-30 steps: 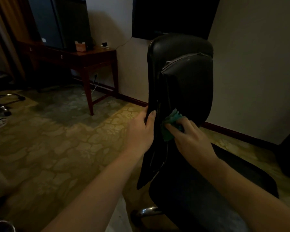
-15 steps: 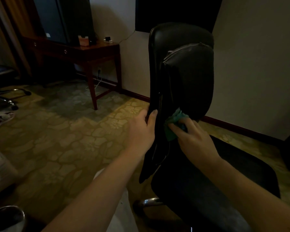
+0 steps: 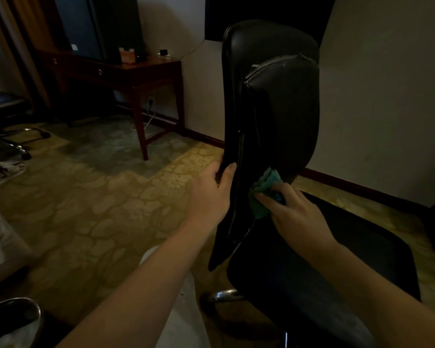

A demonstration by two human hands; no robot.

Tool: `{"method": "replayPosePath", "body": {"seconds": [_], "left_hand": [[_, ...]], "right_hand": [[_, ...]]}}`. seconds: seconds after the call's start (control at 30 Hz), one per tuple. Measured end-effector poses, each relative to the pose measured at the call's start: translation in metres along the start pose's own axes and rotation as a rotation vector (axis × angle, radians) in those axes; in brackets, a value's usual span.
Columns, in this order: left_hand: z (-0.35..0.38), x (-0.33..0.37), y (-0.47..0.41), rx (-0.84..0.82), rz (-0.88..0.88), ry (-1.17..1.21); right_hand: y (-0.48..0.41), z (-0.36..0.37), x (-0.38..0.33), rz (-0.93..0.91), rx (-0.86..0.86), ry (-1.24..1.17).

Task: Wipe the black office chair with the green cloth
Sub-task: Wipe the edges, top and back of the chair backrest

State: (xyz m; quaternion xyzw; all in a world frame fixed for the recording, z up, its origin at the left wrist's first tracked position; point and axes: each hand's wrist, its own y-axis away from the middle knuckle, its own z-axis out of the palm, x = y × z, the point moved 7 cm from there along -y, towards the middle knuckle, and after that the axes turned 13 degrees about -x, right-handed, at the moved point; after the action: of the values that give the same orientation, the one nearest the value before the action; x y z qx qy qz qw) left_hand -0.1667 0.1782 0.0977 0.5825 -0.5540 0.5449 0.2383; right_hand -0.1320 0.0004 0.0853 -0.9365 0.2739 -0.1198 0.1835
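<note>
At ten o'clock stood a dark wooden desk (image 3: 146, 69) on a yellow-green patterned carpet (image 3: 98, 197). Near centre, the left hand (image 3: 209, 194) gripped the side edge of the black leather office chair (image 3: 274, 109), thumb on the near face, fingers curled behind. At three o'clock of that hand, the crumpled green cloth (image 3: 263, 197) lay pressed against the lower backrest, above the seat, pinched under the curled fingers of the right hand (image 3: 294, 217).
</note>
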Motion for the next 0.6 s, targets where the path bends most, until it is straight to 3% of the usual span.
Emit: {"method": "replayPosePath", "body": {"seconds": [0.23,0.6], "left_hand": [[0.011,-0.015,0.009,-0.065,-0.054,0.088],[0.01,-0.033,0.014,-0.065,-0.102,0.007]], "right_hand": [[-0.052,-0.042,0.007,0.009,0.13,-0.038],[-0.012,-0.005,-0.001,0.035,0.053,-0.04]]}}
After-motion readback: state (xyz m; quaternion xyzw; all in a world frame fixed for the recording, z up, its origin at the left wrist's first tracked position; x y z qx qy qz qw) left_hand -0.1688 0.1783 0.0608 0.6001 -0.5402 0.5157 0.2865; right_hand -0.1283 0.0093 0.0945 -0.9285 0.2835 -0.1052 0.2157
